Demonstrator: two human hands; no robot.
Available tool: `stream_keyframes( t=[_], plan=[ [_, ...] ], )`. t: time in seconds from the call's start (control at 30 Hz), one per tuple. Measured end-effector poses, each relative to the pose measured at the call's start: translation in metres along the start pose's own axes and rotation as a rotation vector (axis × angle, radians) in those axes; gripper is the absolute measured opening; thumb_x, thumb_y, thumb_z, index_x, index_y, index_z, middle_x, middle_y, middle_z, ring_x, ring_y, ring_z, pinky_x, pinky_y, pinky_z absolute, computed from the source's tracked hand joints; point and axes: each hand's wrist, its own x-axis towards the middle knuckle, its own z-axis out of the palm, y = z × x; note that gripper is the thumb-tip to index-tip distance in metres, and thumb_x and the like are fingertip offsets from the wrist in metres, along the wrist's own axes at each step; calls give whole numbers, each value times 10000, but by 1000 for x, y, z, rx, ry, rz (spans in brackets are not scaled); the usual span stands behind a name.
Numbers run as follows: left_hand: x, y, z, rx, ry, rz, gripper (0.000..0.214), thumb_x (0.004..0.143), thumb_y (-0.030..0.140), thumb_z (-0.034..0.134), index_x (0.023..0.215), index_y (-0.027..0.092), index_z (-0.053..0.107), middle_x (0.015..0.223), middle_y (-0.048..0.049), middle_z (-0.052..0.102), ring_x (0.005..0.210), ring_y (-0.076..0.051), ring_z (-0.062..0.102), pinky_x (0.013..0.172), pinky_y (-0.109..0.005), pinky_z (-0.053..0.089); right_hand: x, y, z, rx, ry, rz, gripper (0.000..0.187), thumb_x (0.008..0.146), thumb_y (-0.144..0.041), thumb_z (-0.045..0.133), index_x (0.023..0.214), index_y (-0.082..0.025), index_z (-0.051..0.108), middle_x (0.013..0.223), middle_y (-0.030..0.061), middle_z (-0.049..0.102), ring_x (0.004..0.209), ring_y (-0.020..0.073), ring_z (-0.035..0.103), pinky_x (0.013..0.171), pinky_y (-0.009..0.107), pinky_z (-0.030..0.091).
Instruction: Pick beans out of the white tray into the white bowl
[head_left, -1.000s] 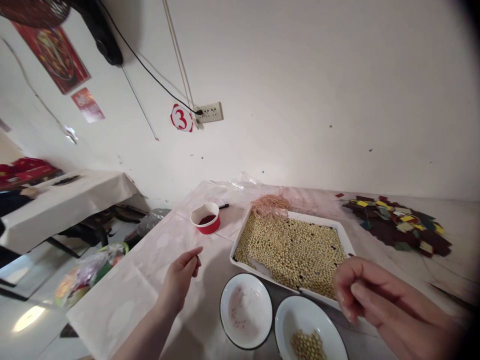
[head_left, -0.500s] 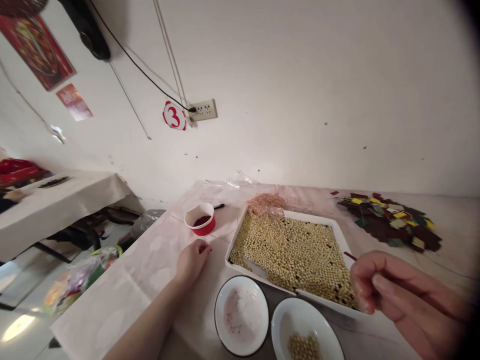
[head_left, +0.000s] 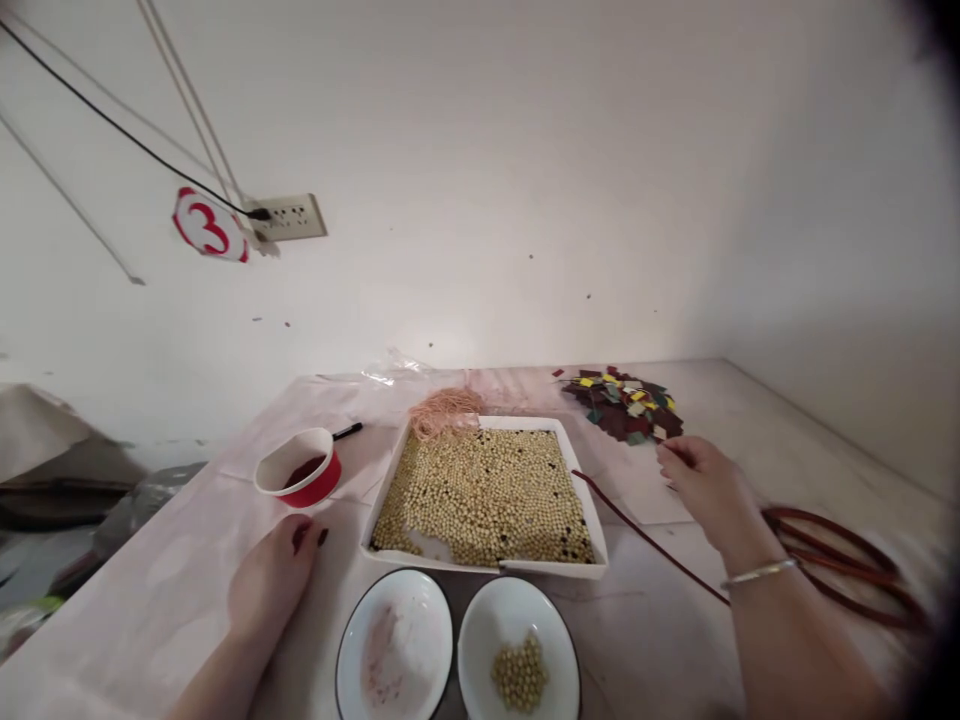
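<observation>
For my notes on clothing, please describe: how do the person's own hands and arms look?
The left hand and right hand wear no gloves, and no sleeves show on the forearms. A thin, shiny, pale bracelet circles the right wrist; none shows on the left.

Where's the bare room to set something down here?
Two bare patches: left of the left hand, out to the edge of the table; and the back right, between the coloured pieces, the right hand and the wall. It's crowded front middle, where two bowls sit close to the tray.
</observation>
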Motion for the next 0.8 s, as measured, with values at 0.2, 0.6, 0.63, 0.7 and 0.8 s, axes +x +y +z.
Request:
stream_keyframes(
  t=[0.2, 0.6, 0.63, 0.7, 0.8],
  plan=[
    [5, -1, -1, 1, -58, -61, 366, 867, 485, 365, 932, 239, 627, 984, -97, 708, 882, -301, 641, 651, -343, 425, 4, 24, 31, -281, -83, 49, 278, 906, -297, 568, 1154, -172, 571, 1155, 77, 606, 943, 213, 623, 788, 418, 530],
    [10, -6, 2, 13, -110, -50, 348, 851, 507, 388, 922, 272, 634, 1026, -63, 699, 909, -284, 630, 684, -350, 430, 35, 12, 65, -614, 9, -74, 308, 904, -297, 569, 1191, -184, 555, 1237, 93, 565, 1023, 238, 593, 842, 450, 506],
    [11, -6, 3, 11, -114, -48, 350, 851, 510, 387, 920, 273, 635, 1025, -62, 699, 907, -283, 631, 689, -352, 431, 40, 13, 67, -621, -1, -80, 310, 903, -298, 572, 1188, -179, 556, 1228, 92, 570, 1018, 238, 596, 838, 450, 507],
    [12, -7, 4, 7, -121, -46, 358, 850, 522, 387, 922, 275, 636, 1028, -60, 699, 905, -283, 632, 695, -356, 434, 48, 17, 72, -622, -25, -81, 312, 900, -299, 577, 1183, -171, 558, 1212, 91, 578, 1007, 237, 601, 829, 448, 511],
    [12, -9, 5, -1, -127, -39, 360, 848, 529, 392, 931, 275, 633, 1031, -57, 700, 907, -276, 633, 710, -355, 438, 56, 26, 76, -592, -45, -62, 308, 900, -301, 576, 1179, -170, 559, 1201, 89, 584, 995, 233, 606, 821, 444, 515]
  ],
)
